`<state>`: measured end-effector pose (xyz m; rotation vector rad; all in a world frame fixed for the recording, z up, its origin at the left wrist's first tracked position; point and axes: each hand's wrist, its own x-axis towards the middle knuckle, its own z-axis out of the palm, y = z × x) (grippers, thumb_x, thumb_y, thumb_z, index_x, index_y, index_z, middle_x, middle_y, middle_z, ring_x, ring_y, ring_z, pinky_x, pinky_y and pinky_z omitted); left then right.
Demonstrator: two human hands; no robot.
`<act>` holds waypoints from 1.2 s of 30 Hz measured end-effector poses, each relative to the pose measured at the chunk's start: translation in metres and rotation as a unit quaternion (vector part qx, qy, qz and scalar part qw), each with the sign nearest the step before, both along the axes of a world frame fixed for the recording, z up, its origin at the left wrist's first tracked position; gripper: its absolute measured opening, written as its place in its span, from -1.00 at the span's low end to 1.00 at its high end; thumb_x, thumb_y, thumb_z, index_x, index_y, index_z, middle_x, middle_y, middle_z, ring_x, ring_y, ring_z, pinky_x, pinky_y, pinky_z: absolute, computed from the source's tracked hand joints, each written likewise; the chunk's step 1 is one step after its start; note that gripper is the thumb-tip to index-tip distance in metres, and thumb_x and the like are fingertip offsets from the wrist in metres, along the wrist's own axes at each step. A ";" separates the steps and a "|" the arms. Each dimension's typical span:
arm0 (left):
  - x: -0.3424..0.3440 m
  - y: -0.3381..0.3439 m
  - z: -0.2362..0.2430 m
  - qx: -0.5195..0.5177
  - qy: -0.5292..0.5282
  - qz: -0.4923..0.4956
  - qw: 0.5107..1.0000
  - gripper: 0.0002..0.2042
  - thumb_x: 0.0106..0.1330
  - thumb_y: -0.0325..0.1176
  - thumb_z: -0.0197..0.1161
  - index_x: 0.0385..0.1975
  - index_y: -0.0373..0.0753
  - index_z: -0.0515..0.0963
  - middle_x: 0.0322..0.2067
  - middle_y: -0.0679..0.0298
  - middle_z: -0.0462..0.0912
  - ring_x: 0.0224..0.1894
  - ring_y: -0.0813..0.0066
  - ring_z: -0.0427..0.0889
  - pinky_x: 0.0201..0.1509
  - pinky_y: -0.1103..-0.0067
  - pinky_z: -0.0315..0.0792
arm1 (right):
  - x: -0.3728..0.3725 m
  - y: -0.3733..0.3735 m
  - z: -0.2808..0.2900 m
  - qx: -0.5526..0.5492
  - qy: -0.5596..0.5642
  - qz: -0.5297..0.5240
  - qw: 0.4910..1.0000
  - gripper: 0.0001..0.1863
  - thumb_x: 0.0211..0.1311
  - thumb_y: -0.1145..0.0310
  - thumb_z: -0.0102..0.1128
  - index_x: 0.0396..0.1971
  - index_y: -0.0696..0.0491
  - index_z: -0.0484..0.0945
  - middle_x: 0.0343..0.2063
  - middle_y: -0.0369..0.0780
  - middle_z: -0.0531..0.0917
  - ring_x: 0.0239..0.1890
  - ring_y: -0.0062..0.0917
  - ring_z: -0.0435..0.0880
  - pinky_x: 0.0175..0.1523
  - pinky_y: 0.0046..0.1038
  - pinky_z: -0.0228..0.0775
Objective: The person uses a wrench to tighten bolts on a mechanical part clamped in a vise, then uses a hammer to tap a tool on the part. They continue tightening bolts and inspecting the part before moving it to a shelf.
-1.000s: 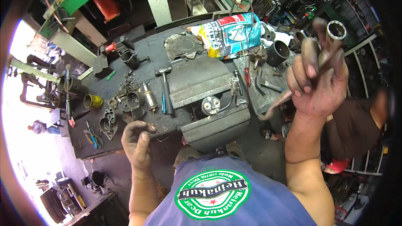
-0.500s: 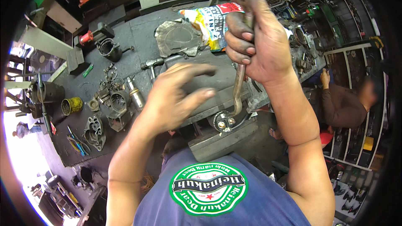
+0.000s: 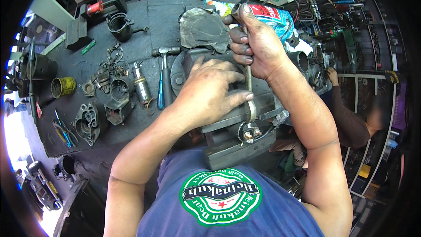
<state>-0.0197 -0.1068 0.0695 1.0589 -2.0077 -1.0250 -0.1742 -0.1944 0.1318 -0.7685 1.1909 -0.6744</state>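
Note:
My right hand (image 3: 261,46) grips a long bent wrench (image 3: 251,105) upright in the picture; its lower end meets a small round part with copper-coloured terminals (image 3: 249,134), held in the bench vise (image 3: 234,153). My left hand (image 3: 210,87) lies open over the vise's top, thumb against or beside the wrench shaft. A hammer (image 3: 165,52) and a blue-handled screwdriver (image 3: 161,92) lie left of the vise. A folded dark cloth (image 3: 201,26) lies beyond it, partly in front of a blue-white bag (image 3: 278,22).
The dark bench (image 3: 151,26) carries metal housings (image 3: 120,90), a cylindrical motor part (image 3: 142,88), pliers (image 3: 66,136) and a yellow can (image 3: 62,87). Tool racks (image 3: 368,26) line the right. Another person (image 3: 353,114) is at the right, a hand at the bench edge.
My right hand has come down and inward with the wrench, whose lower end is now at the clamped part. My left hand has moved up from below the bench edge onto the vise.

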 end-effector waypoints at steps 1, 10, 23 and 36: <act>-0.002 -0.002 0.002 0.004 -0.006 0.003 1.000 -0.56 0.33 0.00 0.47 -0.04 -0.27 0.77 0.02 0.07 0.73 0.23 0.04 0.61 0.48 -0.03 0.25 | 0.000 -0.001 -0.003 0.005 0.013 -0.007 1.000 -0.46 0.65 -0.25 -0.07 -0.08 -0.01 0.52 -0.61 -0.51 0.24 -0.65 -0.78 0.09 -0.59 -0.61 -0.04; -0.018 -0.005 0.012 0.043 0.053 -0.003 0.998 -0.56 0.24 -0.14 0.56 -0.10 -0.40 0.68 -0.09 -0.09 0.72 0.05 -0.10 0.68 0.18 0.18 0.52 | 0.005 0.015 0.016 -0.083 0.045 -0.090 0.991 -0.48 0.66 -0.22 -0.06 -0.12 0.01 0.47 -0.63 -0.46 0.22 -0.70 -0.74 0.12 -0.65 -0.60 -0.06; -0.025 -0.013 0.006 0.083 0.041 -0.008 0.996 -0.63 0.53 -0.15 0.28 -0.20 -0.45 0.64 -0.15 -0.19 0.69 0.02 -0.20 0.66 0.18 0.10 0.50 | -0.003 -0.006 -0.006 -0.013 0.081 -0.053 0.995 -0.49 0.66 -0.21 -0.06 -0.27 -0.05 0.45 -0.64 -0.50 0.26 -0.69 -0.74 0.12 -0.62 -0.58 -0.04; -0.031 -0.007 0.000 0.031 -0.017 0.031 0.999 -0.61 0.44 -0.14 0.36 -0.12 -0.46 0.67 -0.04 -0.17 0.68 0.13 -0.15 0.62 0.34 0.12 0.43 | -0.003 -0.008 -0.021 0.019 0.088 -0.077 0.993 -0.51 0.65 -0.22 -0.05 -0.23 -0.07 0.47 -0.65 -0.50 0.24 -0.71 -0.76 0.07 -0.66 -0.61 -0.12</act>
